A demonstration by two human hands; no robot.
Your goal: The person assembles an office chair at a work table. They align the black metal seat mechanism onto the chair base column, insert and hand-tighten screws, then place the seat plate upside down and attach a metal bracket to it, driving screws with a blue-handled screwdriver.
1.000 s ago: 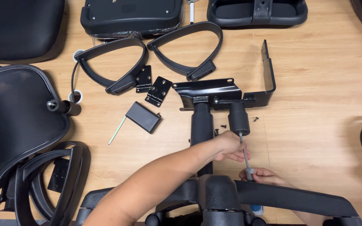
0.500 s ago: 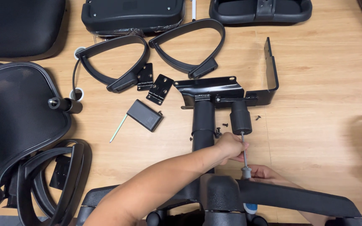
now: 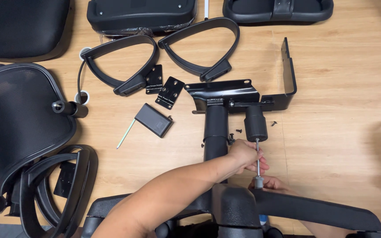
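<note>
— What do the hands hold?
— The left hand (image 3: 245,155) grips the metal rod (image 3: 257,158) under the black knob (image 3: 255,123). The right hand (image 3: 273,183) pinches the rod's bottom end, beside the chair base (image 3: 314,209).

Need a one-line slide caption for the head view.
Left hand and right hand grip a metal rod below the black knob of a chair mechanism.

I held a thin metal rod (image 3: 257,155) that stood up from the wooden floor (image 3: 340,101) near its front edge. A fat black knob (image 3: 255,123) sat at its far end. It lay just beside the black post (image 3: 216,132) of the chair base (image 3: 314,210).
</note>
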